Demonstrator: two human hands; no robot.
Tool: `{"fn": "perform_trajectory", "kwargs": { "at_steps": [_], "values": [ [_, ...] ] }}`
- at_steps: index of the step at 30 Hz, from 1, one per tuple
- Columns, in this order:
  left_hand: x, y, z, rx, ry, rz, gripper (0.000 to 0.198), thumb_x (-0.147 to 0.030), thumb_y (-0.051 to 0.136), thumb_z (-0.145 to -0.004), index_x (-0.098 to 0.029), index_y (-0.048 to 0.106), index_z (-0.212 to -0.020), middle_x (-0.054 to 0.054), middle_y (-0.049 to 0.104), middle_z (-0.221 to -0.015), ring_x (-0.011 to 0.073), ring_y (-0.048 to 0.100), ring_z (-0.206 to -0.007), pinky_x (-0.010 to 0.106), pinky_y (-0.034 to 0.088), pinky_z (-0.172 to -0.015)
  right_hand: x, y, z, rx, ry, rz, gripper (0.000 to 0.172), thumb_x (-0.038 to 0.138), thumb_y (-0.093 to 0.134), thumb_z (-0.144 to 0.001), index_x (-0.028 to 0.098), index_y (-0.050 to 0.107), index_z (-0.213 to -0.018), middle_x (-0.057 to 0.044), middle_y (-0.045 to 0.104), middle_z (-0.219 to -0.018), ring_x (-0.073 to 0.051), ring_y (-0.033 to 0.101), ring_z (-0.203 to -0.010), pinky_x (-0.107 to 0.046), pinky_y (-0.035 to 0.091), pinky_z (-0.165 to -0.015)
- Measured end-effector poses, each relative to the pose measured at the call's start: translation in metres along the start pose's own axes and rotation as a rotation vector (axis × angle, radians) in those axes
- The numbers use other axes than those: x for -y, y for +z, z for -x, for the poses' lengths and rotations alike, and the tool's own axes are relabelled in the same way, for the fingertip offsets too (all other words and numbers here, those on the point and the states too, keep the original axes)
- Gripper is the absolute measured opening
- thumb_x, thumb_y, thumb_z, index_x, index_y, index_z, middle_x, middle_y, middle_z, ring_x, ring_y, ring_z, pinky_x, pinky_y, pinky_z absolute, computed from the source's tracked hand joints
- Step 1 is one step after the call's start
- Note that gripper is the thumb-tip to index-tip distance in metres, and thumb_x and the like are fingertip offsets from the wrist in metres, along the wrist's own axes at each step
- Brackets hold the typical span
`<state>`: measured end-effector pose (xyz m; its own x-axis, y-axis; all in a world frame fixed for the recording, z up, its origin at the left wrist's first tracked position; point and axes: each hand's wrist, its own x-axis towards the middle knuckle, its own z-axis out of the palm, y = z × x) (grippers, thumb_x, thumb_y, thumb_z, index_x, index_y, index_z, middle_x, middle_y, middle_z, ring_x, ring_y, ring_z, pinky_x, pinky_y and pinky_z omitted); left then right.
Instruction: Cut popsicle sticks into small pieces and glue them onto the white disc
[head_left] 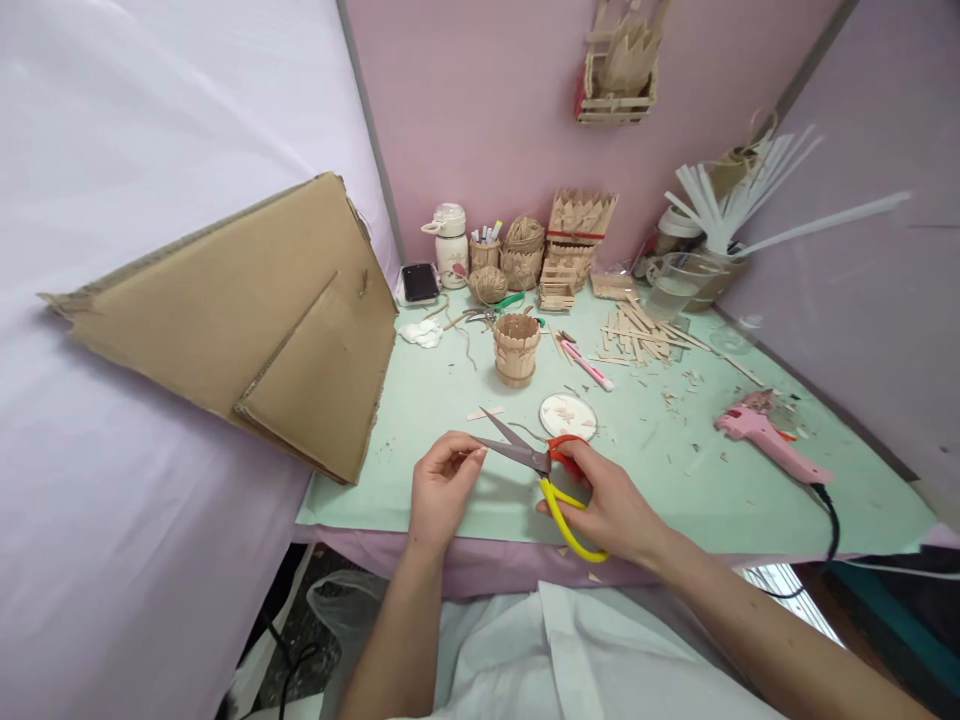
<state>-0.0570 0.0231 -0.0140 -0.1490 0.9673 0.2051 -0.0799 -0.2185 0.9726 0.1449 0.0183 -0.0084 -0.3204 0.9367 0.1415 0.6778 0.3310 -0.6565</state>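
Observation:
My right hand [611,505] grips a pair of scissors [536,460] with one red and one yellow handle, blades parted and pointing left. Close to the blade tips, my left hand [448,485] is closed in a pinch; what lies between its fingertips is too small to make out. Just beyond the blades a flat wooden piece [486,413] lies on the table. A small basket [517,350] made of wooden pieces stands upright behind the scissors. To its right front is a round white dish [568,415] with small wood bits in it.
A pink glue gun [776,440] lies at the right, its cord over the front edge. Wooden sticks [641,332] are heaped at the back right, near a pink cutter [586,365]. Cardboard [247,320] leans at the left. Twine balls [487,285] and a white bottle [451,248] line the back.

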Motion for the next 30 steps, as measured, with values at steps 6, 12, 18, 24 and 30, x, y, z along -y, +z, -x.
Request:
{"fn": "perform_trajectory", "kwargs": {
  "at_steps": [6,12,18,24,30],
  "values": [
    [0.007,-0.003,0.000,0.135,0.040,0.022,0.014,-0.007,0.055,-0.069,-0.018,0.064,-0.073,0.003,0.064,-0.078,0.0146,0.058,-0.078,0.024,0.043,-0.070,-0.009,0.003,0.002,-0.015,-0.116,0.070,0.036,0.041,0.064,-0.070,0.020,0.053,-0.097,-0.005,0.063,-0.089,-0.017,0.056,-0.072,-0.027,0.042,-0.061],
    [0.013,-0.005,0.001,0.110,0.037,-0.042,0.014,-0.008,0.056,-0.068,-0.018,0.064,-0.073,0.002,0.066,-0.076,0.0142,0.060,-0.075,0.024,0.044,-0.068,-0.014,0.006,0.002,-0.037,-0.181,0.112,0.039,0.045,0.064,-0.070,0.019,0.055,-0.098,-0.004,0.063,-0.082,-0.019,0.058,-0.072,-0.028,0.043,-0.060],
    [0.014,-0.006,0.002,0.088,0.011,-0.088,0.016,-0.007,0.054,-0.064,-0.018,0.063,-0.070,0.001,0.065,-0.073,0.0137,0.059,-0.073,0.023,0.044,-0.066,-0.017,0.007,0.003,-0.043,-0.201,0.155,0.039,0.047,0.064,-0.071,0.019,0.056,-0.097,-0.004,0.063,-0.080,-0.018,0.058,-0.070,-0.027,0.042,-0.059],
    [0.012,-0.006,0.003,0.102,-0.003,-0.048,0.017,-0.006,0.054,-0.063,-0.018,0.063,-0.070,0.000,0.065,-0.076,0.0138,0.059,-0.076,0.023,0.044,-0.069,-0.018,0.008,0.002,-0.039,-0.208,0.172,0.037,0.046,0.064,-0.072,0.019,0.056,-0.096,-0.003,0.063,-0.077,-0.017,0.057,-0.068,-0.026,0.041,-0.058],
    [0.013,-0.006,0.003,0.109,-0.012,-0.061,0.016,-0.007,0.053,-0.063,-0.017,0.063,-0.071,0.002,0.066,-0.080,0.0158,0.060,-0.080,0.026,0.045,-0.072,-0.019,0.008,0.002,-0.038,-0.199,0.174,0.035,0.045,0.063,-0.073,0.019,0.057,-0.096,-0.002,0.062,-0.074,-0.017,0.057,-0.067,-0.025,0.040,-0.057]
  ]
}}
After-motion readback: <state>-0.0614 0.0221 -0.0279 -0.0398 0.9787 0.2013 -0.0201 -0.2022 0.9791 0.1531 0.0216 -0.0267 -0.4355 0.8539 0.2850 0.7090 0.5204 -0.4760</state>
